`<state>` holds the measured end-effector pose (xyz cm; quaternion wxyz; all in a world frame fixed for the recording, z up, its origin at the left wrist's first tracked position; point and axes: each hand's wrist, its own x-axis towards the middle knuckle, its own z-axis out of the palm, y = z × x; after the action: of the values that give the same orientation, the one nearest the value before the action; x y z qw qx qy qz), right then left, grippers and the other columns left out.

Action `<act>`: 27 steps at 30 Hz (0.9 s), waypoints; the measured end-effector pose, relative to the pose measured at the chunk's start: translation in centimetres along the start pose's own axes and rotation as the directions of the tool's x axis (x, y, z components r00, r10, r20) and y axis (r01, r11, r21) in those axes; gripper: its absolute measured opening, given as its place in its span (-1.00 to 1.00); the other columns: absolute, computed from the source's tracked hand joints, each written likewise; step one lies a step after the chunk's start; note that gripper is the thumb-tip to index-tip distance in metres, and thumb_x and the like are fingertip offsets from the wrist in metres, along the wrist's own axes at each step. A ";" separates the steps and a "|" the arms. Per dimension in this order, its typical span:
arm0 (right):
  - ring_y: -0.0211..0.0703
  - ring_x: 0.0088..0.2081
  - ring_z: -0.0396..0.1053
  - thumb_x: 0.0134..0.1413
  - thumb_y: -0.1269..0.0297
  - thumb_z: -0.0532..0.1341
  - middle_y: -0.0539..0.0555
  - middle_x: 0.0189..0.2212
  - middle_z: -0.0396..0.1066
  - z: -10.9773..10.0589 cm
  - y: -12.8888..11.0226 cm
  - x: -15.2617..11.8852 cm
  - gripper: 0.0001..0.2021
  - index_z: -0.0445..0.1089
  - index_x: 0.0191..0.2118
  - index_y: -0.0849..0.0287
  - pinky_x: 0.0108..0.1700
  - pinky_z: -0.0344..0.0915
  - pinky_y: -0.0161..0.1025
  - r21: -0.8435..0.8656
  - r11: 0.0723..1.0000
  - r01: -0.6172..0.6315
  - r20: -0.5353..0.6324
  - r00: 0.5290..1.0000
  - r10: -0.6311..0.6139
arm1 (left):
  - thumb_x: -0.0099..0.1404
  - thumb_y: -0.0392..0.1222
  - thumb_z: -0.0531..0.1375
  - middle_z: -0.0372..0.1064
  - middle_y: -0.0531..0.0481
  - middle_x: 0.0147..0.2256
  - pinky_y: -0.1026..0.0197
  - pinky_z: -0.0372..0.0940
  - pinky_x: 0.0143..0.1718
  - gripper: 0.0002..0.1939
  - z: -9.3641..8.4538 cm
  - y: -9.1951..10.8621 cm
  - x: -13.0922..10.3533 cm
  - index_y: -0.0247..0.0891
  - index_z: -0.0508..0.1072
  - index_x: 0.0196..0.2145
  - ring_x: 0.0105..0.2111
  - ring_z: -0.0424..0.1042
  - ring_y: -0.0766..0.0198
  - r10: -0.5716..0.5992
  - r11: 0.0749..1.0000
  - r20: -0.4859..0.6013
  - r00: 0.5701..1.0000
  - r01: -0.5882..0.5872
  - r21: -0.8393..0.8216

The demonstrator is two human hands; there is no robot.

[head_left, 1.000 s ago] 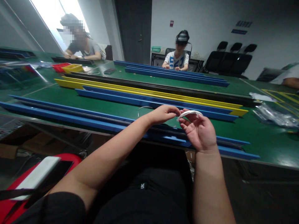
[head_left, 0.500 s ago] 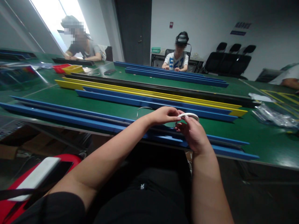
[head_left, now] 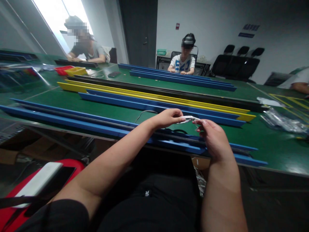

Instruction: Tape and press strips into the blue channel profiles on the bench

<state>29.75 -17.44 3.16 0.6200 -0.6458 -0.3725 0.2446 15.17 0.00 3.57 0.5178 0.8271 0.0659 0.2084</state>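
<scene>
A thin, white coiled strip (head_left: 185,118) hangs above the near blue channel, held between my two hands. My left hand (head_left: 169,118) pinches the coil at its left side. At the other end, the fingertips of my right hand (head_left: 214,137) are closed on a short stretch of the strip. Whether it is tape or a light strip I cannot make out. Below my hands lies the long near blue channel (head_left: 67,124), with a dark groove along it; my forearms cover part of it. A thin grey cable (head_left: 146,111) curves up behind my left wrist.
Further back lie another blue channel (head_left: 108,101), a yellow channel (head_left: 154,99) and a black channel (head_left: 193,93). Clear plastic bags (head_left: 282,120) lie at the right. Two people sit across the green table (head_left: 272,148). A red stool (head_left: 77,166) holding a white box stands at my left.
My right hand has moved right, away from my left, drawing the strip out between them. The ring shape has flattened and stretched. My left hand has barely moved.
</scene>
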 end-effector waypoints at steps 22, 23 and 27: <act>-0.41 -0.65 0.04 0.03 0.21 0.22 -0.11 -0.47 0.37 -0.1 -0.8 -0.5 -0.74 0.29 -0.11 0.01 -0.71 -0.13 -0.48 0.342 0.935 -0.090 0.117 0.992 0.052 | 0.26 -0.04 0.26 0.43 0.03 -0.37 0.16 0.38 -0.18 -0.73 -1.3 0.4 -0.1 -0.30 0.38 -0.26 -0.34 0.49 0.30 -0.133 0.656 -0.129 0.983 -0.010 -0.755; -0.42 -0.66 0.04 0.04 0.19 0.24 -0.09 -0.40 0.43 0.2 -0.6 -0.5 -0.61 0.27 0.02 -0.02 -0.71 -0.12 -0.47 0.262 0.960 -0.103 0.144 0.987 0.067 | 0.26 -0.03 0.27 0.45 0.01 -0.35 0.14 0.38 -0.16 -0.73 -1.3 0.4 -0.1 -0.31 0.39 -0.26 -0.31 0.51 0.28 -0.123 0.665 -0.144 0.982 -0.026 -0.746; -0.43 -0.62 0.13 -0.03 0.22 0.32 0.03 -0.16 0.51 1.7 0.0 -0.8 -0.34 0.21 0.24 -0.05 -0.66 0.05 -0.42 0.164 0.981 -0.104 0.244 0.968 0.062 | 0.21 -0.02 0.32 0.53 -0.09 -0.28 0.06 0.38 -0.06 -0.66 -1.2 0.5 -0.1 -0.32 0.40 -0.22 -0.23 0.54 0.21 -0.104 0.711 -0.179 0.978 -0.053 -0.701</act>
<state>27.90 -17.01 2.86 0.6146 -0.5698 -0.3934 0.3779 14.54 0.72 4.46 0.7863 0.5411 0.0465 0.2946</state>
